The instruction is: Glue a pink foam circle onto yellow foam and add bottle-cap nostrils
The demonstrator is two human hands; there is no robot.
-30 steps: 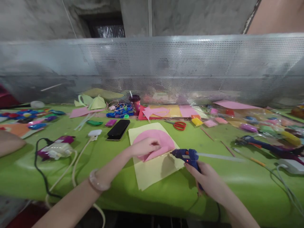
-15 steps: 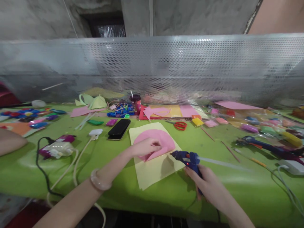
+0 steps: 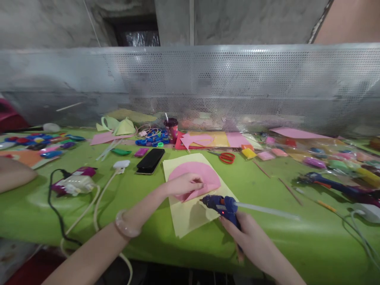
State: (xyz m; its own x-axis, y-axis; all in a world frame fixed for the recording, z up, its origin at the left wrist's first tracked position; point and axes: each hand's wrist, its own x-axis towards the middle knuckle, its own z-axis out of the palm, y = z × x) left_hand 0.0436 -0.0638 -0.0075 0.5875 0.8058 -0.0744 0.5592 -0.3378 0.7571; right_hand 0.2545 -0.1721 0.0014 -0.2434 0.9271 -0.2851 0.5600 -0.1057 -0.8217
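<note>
Pinches the raised near edge of the pink paper [image 3: 204, 172] in the grip of the left hand [image 3: 184, 184], atop the yellow sheet [image 3: 185, 221] on the green surface [image 3: 154, 241], and clasps the glue gun [image 3: 221, 205] in the right hand [image 3: 251, 234], apparently midway, leaving that edge not yet flat.

Table [image 3: 261, 186], toward near edge: one left hand [image 3: 184, 185], one right hand [image 3: 246, 233] holding one glue gun [image 3: 220, 204], one bracelet [image 3: 127, 225]. Toward far edge: one phone [image 3: 151, 161], one pair of scissors [image 3: 227, 158], one cup [image 3: 171, 133] with one straw [image 3: 166, 116].
</note>
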